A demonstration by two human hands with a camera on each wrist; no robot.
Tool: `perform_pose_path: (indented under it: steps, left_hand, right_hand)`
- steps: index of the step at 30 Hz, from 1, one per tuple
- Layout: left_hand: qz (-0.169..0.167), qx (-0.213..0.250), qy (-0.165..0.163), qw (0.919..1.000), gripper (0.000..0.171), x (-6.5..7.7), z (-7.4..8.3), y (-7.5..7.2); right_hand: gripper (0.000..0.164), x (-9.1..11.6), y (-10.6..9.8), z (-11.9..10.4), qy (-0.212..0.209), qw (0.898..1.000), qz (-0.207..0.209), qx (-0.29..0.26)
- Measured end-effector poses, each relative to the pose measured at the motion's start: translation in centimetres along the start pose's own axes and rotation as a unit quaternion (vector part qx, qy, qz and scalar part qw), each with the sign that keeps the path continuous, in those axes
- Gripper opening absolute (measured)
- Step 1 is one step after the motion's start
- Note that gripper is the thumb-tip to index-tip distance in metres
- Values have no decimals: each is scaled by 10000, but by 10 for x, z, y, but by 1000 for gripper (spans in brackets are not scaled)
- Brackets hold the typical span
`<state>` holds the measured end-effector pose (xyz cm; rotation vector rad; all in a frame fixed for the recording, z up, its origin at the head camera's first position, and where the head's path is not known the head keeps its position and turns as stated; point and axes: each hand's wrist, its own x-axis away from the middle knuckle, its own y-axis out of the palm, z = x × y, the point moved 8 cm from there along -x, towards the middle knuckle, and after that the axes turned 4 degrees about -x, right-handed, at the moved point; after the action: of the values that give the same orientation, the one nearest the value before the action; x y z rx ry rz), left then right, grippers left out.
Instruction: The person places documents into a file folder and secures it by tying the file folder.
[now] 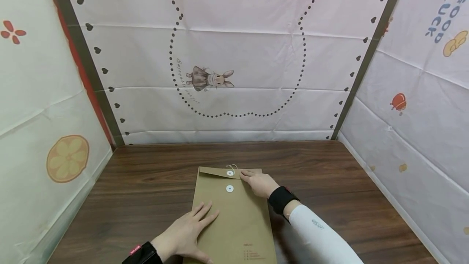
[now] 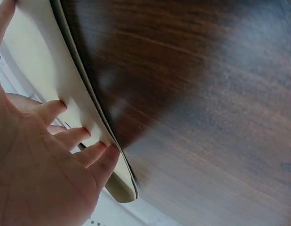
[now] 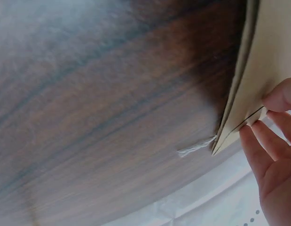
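Note:
A brown kraft paper document envelope (image 1: 236, 219) lies lengthwise on the table, its narrow flap (image 1: 214, 171) folded down at the far end. One white round button (image 1: 230, 173) sits on the flap and another button (image 1: 229, 188) on the body just below. A thin white string (image 1: 232, 166) curls by the flap's button. My left hand (image 1: 185, 231) rests with spread fingers on the envelope's left side. My right hand (image 1: 261, 183) touches the right end of the flap; in the right wrist view its fingertips (image 3: 244, 129) press along the flap's edge.
The dark wood-grain table (image 1: 154, 182) extends around the envelope. White printed cloth (image 1: 238, 64) hangs behind the table's far edge, with more cloth along both sides. Red print (image 1: 249, 252) marks the envelope's near end.

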<state>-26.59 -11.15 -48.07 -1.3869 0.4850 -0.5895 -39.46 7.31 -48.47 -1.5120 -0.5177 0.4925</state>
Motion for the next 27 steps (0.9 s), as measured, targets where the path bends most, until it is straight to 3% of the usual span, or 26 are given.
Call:
perform_pose_path:
  steps: [6,10,16,19,24,27]
  left_hand:
    - [25,100,107,9999,104,-5,-2,-4]
    - [122,94,66,9999,94,-16,-12,-8]
    - [388,35,-112,9992,116,-44,-32,-17]
    - [603,-208,-187,9978,124,-55,-42,-19]
    - [806,-745,-146,9939,127,-66,-53,-16]
    - [800,-759,-227,9936,128,-69,-60,-14]
  right_hand:
    - [46,2,3,0,29,9999,92,-94]
    - [46,3,1,-2,20,9998,56,-185]
    - [48,2,-1,-3,15,9998,48,-176]
    - [49,2,1,-3,-2,9999,83,-148]
    - [52,3,5,0,67,9997,5,-252]
    - [52,4,6,1,94,9994,-11,-323]
